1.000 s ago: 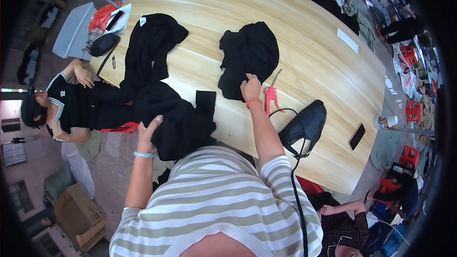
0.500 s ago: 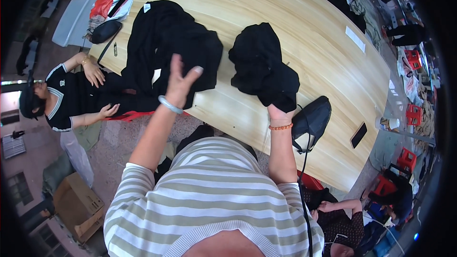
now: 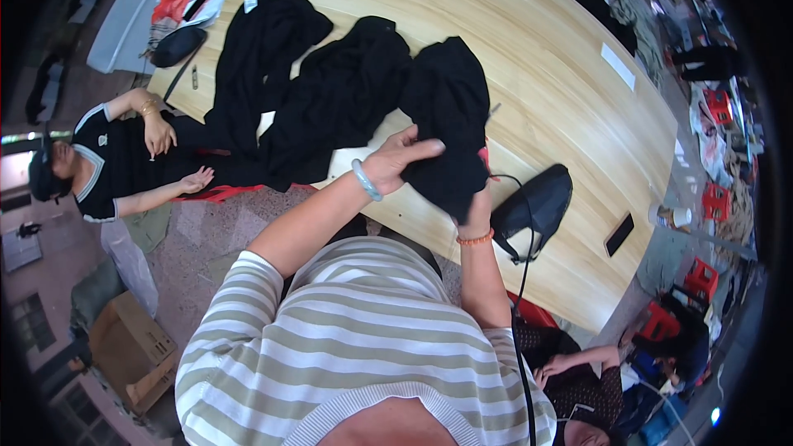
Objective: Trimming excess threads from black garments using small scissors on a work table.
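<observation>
On the wooden table, a black garment lies bunched in front of me, its near end lifted. My left hand, with a pale bangle at the wrist, grips its left edge, thumb on top. My right hand, wearing an orange bead bracelet, holds the near end from below, its fingers mostly hidden by the cloth. A small red patch shows at the garment's right edge. Left of it lies a second black garment, touching it, and beyond that another black garment with a white tag.
A black pouch with a cord lies right of my right hand. Farther right are a phone and a paper cup. A co-worker sits at the left table edge, near a dark case. Other people sit around the table.
My left hand has moved right, from above the left-hand garments to the right-hand garment, and now grips it. The left-hand pile has spread into two parts. My right hand has shifted slightly left.
</observation>
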`<move>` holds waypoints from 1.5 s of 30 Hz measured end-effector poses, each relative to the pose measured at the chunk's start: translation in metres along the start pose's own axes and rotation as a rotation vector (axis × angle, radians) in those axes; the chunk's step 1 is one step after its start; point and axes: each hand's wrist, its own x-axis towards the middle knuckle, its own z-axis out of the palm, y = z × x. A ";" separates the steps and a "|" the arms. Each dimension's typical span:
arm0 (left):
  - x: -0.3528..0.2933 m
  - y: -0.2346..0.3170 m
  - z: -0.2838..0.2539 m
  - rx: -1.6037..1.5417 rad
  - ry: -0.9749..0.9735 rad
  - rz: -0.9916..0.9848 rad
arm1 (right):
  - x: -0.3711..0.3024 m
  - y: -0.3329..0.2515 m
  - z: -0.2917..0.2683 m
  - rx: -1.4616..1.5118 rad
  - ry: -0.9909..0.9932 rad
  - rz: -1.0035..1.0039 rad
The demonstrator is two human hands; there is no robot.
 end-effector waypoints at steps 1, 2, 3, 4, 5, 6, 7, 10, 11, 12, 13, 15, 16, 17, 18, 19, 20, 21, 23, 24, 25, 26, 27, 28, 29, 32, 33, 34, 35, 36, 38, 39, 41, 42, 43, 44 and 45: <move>0.003 0.004 -0.003 0.135 0.051 0.024 | 0.002 0.000 -0.003 -0.455 -0.158 -0.013; 0.003 0.011 -0.009 0.173 0.055 0.099 | 0.001 0.002 -0.004 -0.666 -0.297 -0.114; 0.001 0.023 -0.017 0.211 0.057 0.172 | -0.001 0.004 -0.004 -0.873 -0.435 -0.223; -0.003 0.044 -0.025 0.275 0.094 0.197 | -0.006 -0.004 0.015 -0.981 -0.466 -0.254; -0.010 0.062 -0.042 0.324 0.110 0.298 | -0.009 0.001 0.017 -1.063 -0.460 -0.236; -0.021 0.084 -0.048 0.341 0.145 0.315 | -0.012 0.004 0.014 -1.148 -0.439 -0.216; -0.025 0.098 -0.064 0.532 0.301 0.390 | -0.015 0.011 0.006 -1.105 -0.401 -0.113; -0.026 0.105 -0.154 1.138 0.609 0.212 | -0.023 0.015 -0.006 -1.118 -0.345 0.032; -0.020 0.100 -0.174 1.541 0.867 0.130 | -0.024 0.019 -0.014 -1.183 -0.356 0.004; -0.008 0.092 -0.199 1.507 0.999 -0.152 | -0.025 0.020 -0.013 -1.185 -0.379 0.000; 0.005 0.084 -0.202 1.516 1.019 -0.227 | -0.027 0.018 -0.016 -1.239 -0.365 0.010; 0.023 0.067 -0.193 1.507 1.094 -0.279 | -0.027 0.017 -0.019 -1.297 -0.350 0.031; 0.029 0.063 -0.202 1.514 1.092 -0.156 | -0.026 0.017 -0.020 -1.303 -0.361 0.028; 0.032 0.061 -0.201 1.516 1.090 -0.038 | -0.026 0.017 -0.023 -1.337 -0.359 0.022; 0.038 0.058 -0.197 1.407 1.165 -0.040 | -0.026 0.017 -0.026 -1.369 -0.361 0.015; 0.036 0.052 -0.204 1.327 1.106 0.051 | -0.027 0.016 -0.028 -1.373 -0.386 0.016; 0.031 0.048 -0.220 1.248 1.059 0.148 | -0.025 0.018 -0.028 -1.383 -0.391 0.012; 0.018 0.040 -0.237 1.055 0.897 0.298 | -0.023 0.018 -0.027 -1.391 -0.402 0.009; -0.011 0.040 -0.204 1.033 0.720 0.355 | -0.016 0.019 -0.038 -1.392 -0.381 0.003; -0.039 0.034 -0.204 0.954 0.673 0.413 | -0.014 0.019 -0.040 -1.388 -0.367 0.025; -0.069 0.035 -0.193 0.840 0.601 0.406 | -0.017 0.019 -0.044 -1.389 -0.335 0.051; -0.100 0.036 -0.182 0.727 0.529 0.401 | -0.015 0.020 -0.047 -1.397 -0.339 0.040; -0.133 0.029 -0.189 0.622 0.531 0.381 | -0.012 0.022 -0.046 -1.397 -0.350 0.042; -0.164 0.025 -0.188 0.668 0.603 0.340 | -0.010 0.024 -0.046 -1.424 -0.364 0.037; -0.204 0.001 -0.223 0.749 0.645 0.382 | -0.008 0.025 -0.044 -1.451 -0.398 0.031; -0.289 -0.032 -0.225 0.920 0.775 0.271 | 0.002 0.033 -0.045 -1.477 -0.451 0.026; -0.315 -0.046 -0.229 1.057 0.789 0.221 | 0.000 0.036 -0.043 -1.459 -0.480 0.031; -0.332 -0.058 -0.226 1.054 0.804 0.223 | -0.001 0.037 -0.041 -1.476 -0.474 0.052; -0.349 -0.068 -0.221 1.007 0.883 0.145 | 0.000 0.040 -0.041 -1.472 -0.497 0.051; -0.362 -0.075 -0.219 0.955 0.961 0.065 | -0.001 0.044 -0.044 -1.469 -0.490 0.054; -0.381 -0.093 -0.217 0.843 0.988 0.076 | 0.000 0.046 -0.047 -1.509 -0.517 0.071; -0.389 -0.102 -0.215 0.744 0.985 0.083 | 0.001 0.049 -0.048 -1.510 -0.546 0.074; -0.391 -0.096 -0.198 0.817 1.058 0.089 | 0.003 0.053 -0.052 -1.517 -0.579 0.072; -0.388 -0.090 -0.190 0.900 1.112 0.089 | 0.006 0.054 -0.052 -1.518 -0.598 0.080; -0.385 -0.087 -0.183 0.971 1.143 0.145 | 0.008 0.054 -0.048 -1.521 -0.595 0.076; -0.381 -0.084 -0.179 1.042 1.169 0.200 | 0.010 0.054 -0.047 -1.527 -0.589 0.072; -0.377 -0.081 -0.175 1.028 1.188 0.193 | 0.012 0.058 -0.052 -1.527 -0.595 0.042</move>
